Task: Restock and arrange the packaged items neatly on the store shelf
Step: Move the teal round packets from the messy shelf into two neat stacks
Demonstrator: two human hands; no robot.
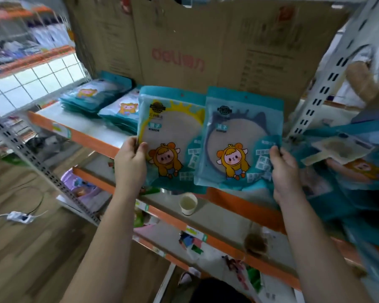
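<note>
I hold two teal mirror packets upright in front of the upper shelf (83, 132). My left hand (130, 162) pinches the left edge of the packet with the yellow-rimmed mirror (173, 127). My right hand (282, 165) pinches the right edge of the packet with the blue-rimmed mirror (241, 136), which overlaps the yellow one slightly. Two flat stacks of similar packets lie on the shelf to the left: a far stack (92, 95) and a nearer stack (123, 112).
A brown cardboard sheet (206, 44) backs the shelf. More teal packets (348, 154) lie in a blurred heap at the right. A paper cup (188, 203) stands on the shelf below. White slotted uprights (324, 84) frame the bay. A power strip (20, 217) lies on the wooden floor.
</note>
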